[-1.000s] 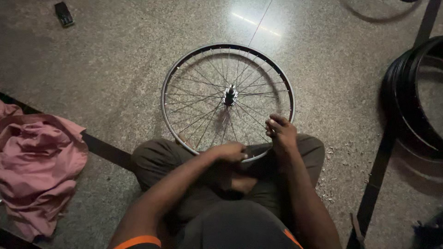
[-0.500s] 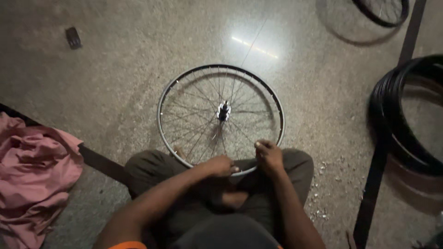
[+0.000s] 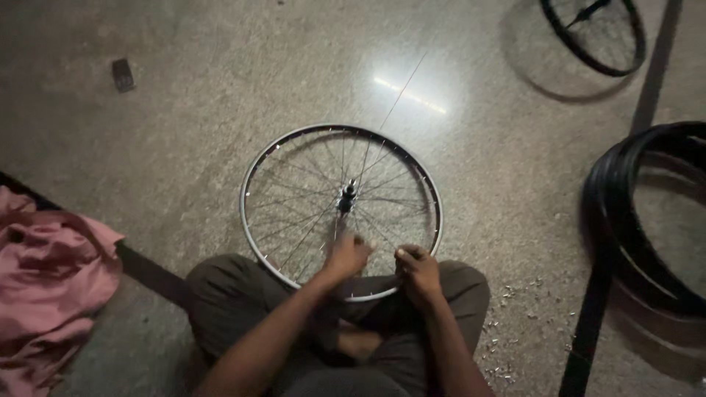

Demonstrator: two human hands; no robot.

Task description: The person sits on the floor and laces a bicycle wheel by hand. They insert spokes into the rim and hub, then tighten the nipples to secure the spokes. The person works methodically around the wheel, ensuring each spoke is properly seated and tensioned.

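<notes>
Both hands work at the near rim of the bicycle wheel (image 3: 342, 209), which lies flat across my crossed legs. Left hand (image 3: 346, 257) is curled over the spokes; right hand (image 3: 418, 270) is closed at the rim, contents unclear. Pink cloth (image 3: 51, 272) lies far left, black tyres (image 3: 640, 220) far right.

Pink cloth (image 3: 51, 279) at left, stacked black tyres (image 3: 647, 213) (right), small dark object (image 3: 123, 74)
</notes>
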